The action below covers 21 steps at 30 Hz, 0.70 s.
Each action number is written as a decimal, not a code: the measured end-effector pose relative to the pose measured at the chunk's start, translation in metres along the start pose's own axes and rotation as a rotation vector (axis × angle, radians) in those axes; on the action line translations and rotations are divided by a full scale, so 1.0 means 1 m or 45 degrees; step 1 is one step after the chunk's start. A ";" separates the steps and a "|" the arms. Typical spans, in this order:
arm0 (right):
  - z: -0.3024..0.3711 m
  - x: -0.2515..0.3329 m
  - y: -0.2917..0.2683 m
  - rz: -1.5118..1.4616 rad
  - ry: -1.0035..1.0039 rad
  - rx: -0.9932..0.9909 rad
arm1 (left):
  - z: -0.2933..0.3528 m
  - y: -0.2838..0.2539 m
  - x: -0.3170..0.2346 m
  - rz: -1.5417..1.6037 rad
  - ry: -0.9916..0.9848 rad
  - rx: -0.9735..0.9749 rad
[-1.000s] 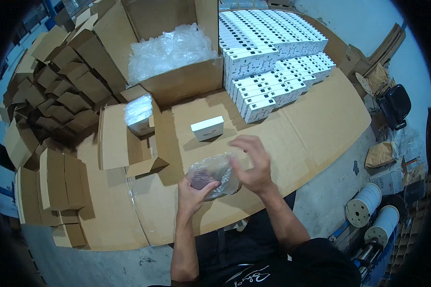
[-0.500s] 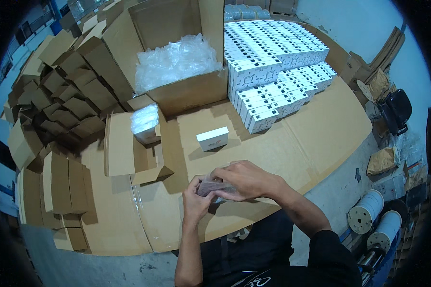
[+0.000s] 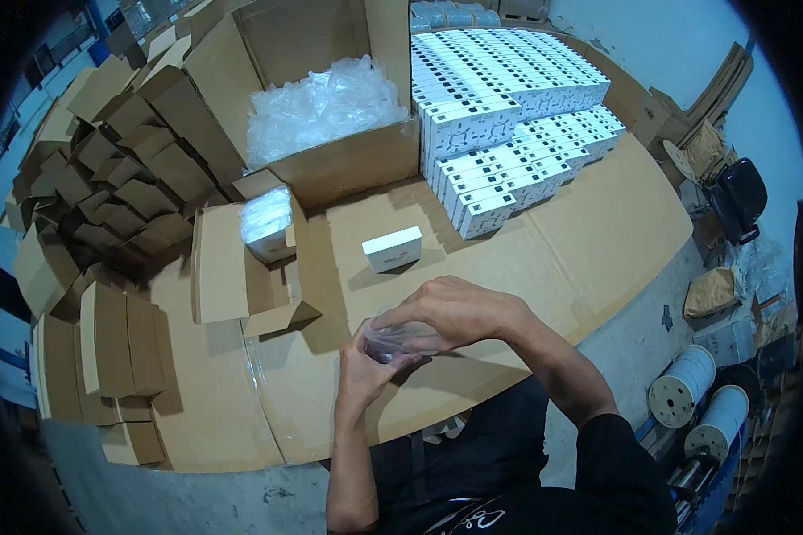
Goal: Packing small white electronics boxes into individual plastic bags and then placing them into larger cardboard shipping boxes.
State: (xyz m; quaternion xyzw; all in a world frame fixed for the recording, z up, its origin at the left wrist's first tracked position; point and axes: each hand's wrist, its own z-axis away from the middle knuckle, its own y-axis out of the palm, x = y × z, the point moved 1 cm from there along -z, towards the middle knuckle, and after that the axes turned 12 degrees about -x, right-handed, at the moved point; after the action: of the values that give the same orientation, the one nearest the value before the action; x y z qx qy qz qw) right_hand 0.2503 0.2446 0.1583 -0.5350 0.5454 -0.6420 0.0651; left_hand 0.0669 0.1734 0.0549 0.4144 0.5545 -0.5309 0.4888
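Both of my hands grip one clear plastic bag (image 3: 391,339) above the near part of the cardboard-covered table. My left hand (image 3: 362,367) is closed round its left side. From the right, my right hand (image 3: 459,312) bends over the bag with its fingers at the opening; some fingers are hidden. Beyond my hands a single small white box (image 3: 393,250) stands on its long edge. To its left sits an open brown carton (image 3: 310,308) holding white boxes wrapped in clear plastic (image 3: 268,218) at its far end.
A large carton (image 3: 352,165) full of clear plastic bags (image 3: 326,111) stands at the back. Right of it are stacked rows of white boxes (image 3: 473,125). Open brown cartons (image 3: 143,169) pile up at the left. Cable reels (image 3: 682,383) stand on the floor at the right.
My right hand has tilted and risen slightly over the bag, and the bag looks more opened out. The whole view has shifted a little. The white box stays in place.
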 end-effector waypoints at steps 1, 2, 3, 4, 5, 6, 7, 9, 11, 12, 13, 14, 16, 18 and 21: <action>-0.002 0.000 0.000 0.011 0.123 0.056 | 0.000 -0.001 0.004 -0.003 -0.004 -0.004; -0.003 0.001 0.000 0.010 0.127 0.055 | -0.001 0.000 0.007 0.051 -0.009 -0.001; -0.005 0.001 -0.001 0.025 0.091 0.118 | -0.002 0.000 0.009 0.104 -0.014 0.001; -0.005 0.001 -0.001 0.040 0.055 0.181 | -0.001 0.000 0.009 0.104 -0.015 0.005; -0.004 -0.002 0.000 0.039 0.058 0.179 | -0.001 0.000 0.007 0.095 0.004 0.019; -0.003 -0.006 0.002 -0.043 0.030 0.118 | -0.002 0.000 0.006 0.087 0.023 0.033; -0.002 -0.008 0.002 -0.125 0.001 0.056 | -0.002 0.000 0.005 0.087 0.023 0.036; -0.001 -0.007 0.000 -0.064 0.032 0.085 | -0.001 0.000 0.004 0.002 0.017 0.040; -0.001 -0.002 -0.007 -0.002 0.065 0.113 | -0.002 -0.001 0.010 0.000 0.009 0.036; -0.003 0.003 -0.011 0.125 0.055 0.158 | -0.002 -0.001 0.012 0.000 0.003 0.033; -0.003 0.005 -0.013 0.253 0.046 0.203 | -0.002 -0.001 0.013 -0.001 0.001 0.033; -0.002 0.005 -0.013 0.253 0.048 0.203 | -0.002 -0.001 0.009 0.058 -0.042 0.029; 0.002 0.005 -0.013 0.246 -0.044 0.000 | -0.002 0.000 0.002 0.120 -0.085 0.026; 0.004 0.000 -0.015 0.225 -0.104 -0.171 | -0.002 0.001 -0.004 0.149 -0.049 -0.019; 0.001 -0.019 -0.022 -0.039 -0.075 -0.500 | -0.003 -0.001 0.004 0.189 0.014 -0.054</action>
State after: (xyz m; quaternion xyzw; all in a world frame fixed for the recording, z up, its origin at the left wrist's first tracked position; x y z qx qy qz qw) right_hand 0.2701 0.2650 0.1634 -0.5641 0.6498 -0.5083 -0.0343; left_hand 0.0651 0.1759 0.0507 0.4469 0.5361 -0.4789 0.5325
